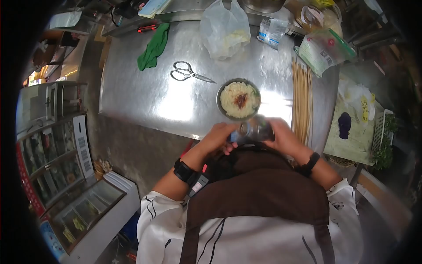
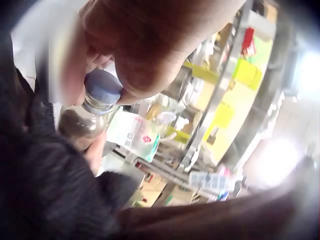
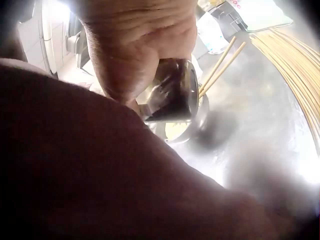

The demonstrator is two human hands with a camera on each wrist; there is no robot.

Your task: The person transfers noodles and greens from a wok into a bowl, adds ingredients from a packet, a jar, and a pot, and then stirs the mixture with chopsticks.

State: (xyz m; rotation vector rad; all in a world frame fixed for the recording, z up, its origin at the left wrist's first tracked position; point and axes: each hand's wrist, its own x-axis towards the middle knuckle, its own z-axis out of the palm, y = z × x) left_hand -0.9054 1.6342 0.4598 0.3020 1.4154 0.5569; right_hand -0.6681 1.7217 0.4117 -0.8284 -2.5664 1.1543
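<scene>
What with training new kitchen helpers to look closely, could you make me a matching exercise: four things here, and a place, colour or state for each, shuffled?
Things
1. Scissors
2. Cloth
3. Blue-capped glass bottle
4. Metal bowl

Descriptions
A. Held by the left hand and right hand
B. Contains pale noodles with a reddish-brown topping
C. Lying between cloth and bowl
D. Green

Pairs: 1-C, 2-D, 3-A, 4-B
</scene>
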